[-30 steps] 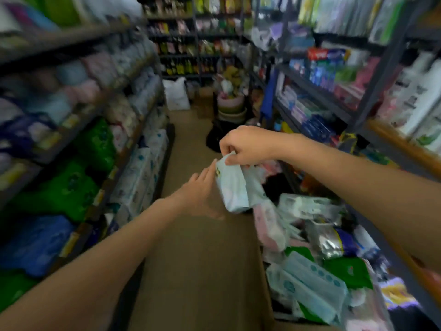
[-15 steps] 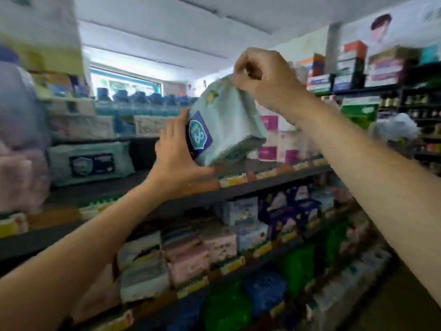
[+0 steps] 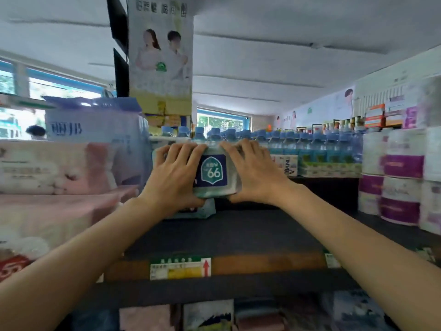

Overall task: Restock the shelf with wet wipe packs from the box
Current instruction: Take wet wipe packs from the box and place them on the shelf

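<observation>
On the dark shelf [image 3: 238, 232], far from its edge, both hands now press the wet wipe pack [image 3: 213, 174] onto another pack [image 3: 205, 211]. The left hand [image 3: 174, 175] and the right hand [image 3: 253, 173] lie spread against its sides. Half a second ago it was in the air, so this pack seems almost placed.

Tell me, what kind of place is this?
Most likely a small shop. A price tag sits on the shelf edge, water bottles stand in rows behind, and both hands hold a wipes pack there.
</observation>
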